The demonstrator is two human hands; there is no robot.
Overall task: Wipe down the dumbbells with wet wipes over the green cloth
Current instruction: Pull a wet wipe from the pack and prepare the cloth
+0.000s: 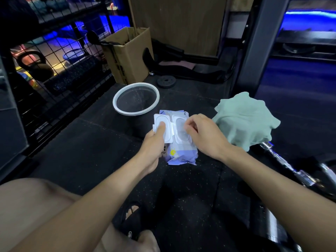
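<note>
While the person crouches over the dark speckled rubber floor [94, 142], the left hand [154, 144] keeps a grip on a lavender soft-plastic pack of wet wipes [181, 151], its thumb pressed on the flipped-open white plastic lid [162, 130]. The right hand [203, 135] is at the pack's uncovered opening, fingers curled in a pinch; whether a wipe is between them, I cannot tell. Just right of the hands lies a crumpled pale green cloth [245, 120] on the floor. A chrome dumbbell bar [283, 162] pokes out from under the cloth's near edge, toward the lower right. Just beyond the pack stands a white-rimmed dark round bin [136, 99], with a brown cardboard box [129, 55] farther back.
</note>
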